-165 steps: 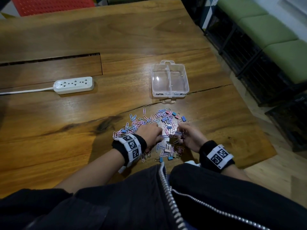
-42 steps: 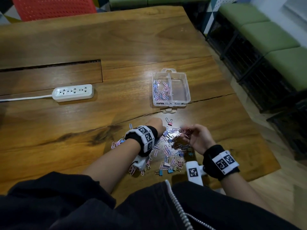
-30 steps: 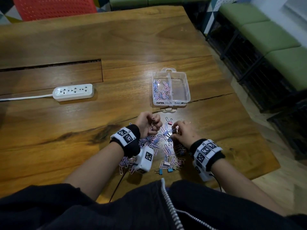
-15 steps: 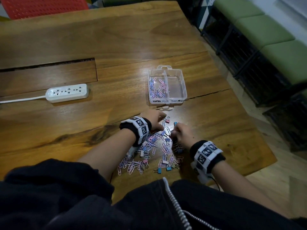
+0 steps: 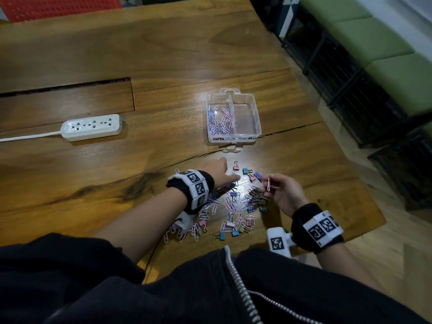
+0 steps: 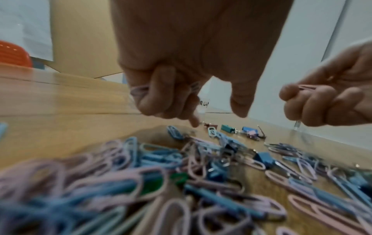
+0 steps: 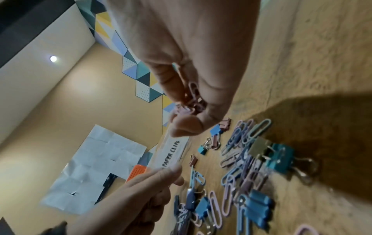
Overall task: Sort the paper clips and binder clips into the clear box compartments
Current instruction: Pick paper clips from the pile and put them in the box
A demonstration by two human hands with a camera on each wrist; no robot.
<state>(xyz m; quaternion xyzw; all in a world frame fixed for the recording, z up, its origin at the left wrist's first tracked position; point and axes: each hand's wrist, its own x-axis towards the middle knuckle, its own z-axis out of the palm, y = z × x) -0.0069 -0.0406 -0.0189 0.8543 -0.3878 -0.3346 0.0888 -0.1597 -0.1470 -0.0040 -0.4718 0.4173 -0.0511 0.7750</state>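
The clear box [image 5: 257,123] stands beyond the pile, with paper clips [image 5: 221,121] in its left compartment and nothing visible in the right one. A loose pile of paper clips and binder clips [image 5: 230,206] lies on the wooden table [image 5: 140,54]. My left hand [image 5: 228,175] hovers over the pile's far edge. Its curled fingers hold lilac paper clips [image 6: 138,92], and its index finger [image 6: 194,122] points down beside a few binder clips [image 5: 245,171]. Lifted above the pile, my right hand [image 5: 266,185] pinches pink paper clips [image 7: 191,101].
A white power strip [image 5: 91,126] with its cord lies at the left. A long slot [image 5: 65,86] runs across the table behind it. The table's right edge [image 5: 346,160] drops to the floor beside green benches [image 5: 374,43]. A red chair [image 5: 58,5] stands at the far side.
My right hand has lifted off the pile and turned up, with pink paper clips pinched. The left hand has reached a little forward. Since 5.5 s ago, paper clips have appeared in the box.
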